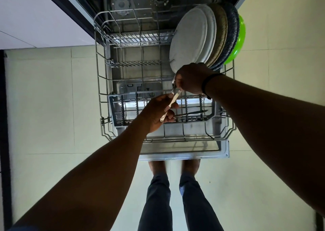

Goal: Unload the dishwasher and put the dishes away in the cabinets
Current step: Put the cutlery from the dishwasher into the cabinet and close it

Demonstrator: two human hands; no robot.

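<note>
The lower rack [98,82] of the open dishwasher is pulled out over its door [184,151]. My left hand [158,112] grips a patterned-handled utensil [171,104] and a metal knife [191,113] above the grey cutlery basket [112,111]. My right hand [190,78] pinches a metal spoon or fork [173,86] just beside it. Standing at the rack's right side are two white plates [190,37], a speckled brown plate [221,35], a dark plate [233,35] and a green plate [240,38].
Pale floor tiles [52,98] lie on both sides of the dishwasher. A white cabinet front [35,16] sits at the upper left. My legs and feet [158,195] stand right at the door's front edge.
</note>
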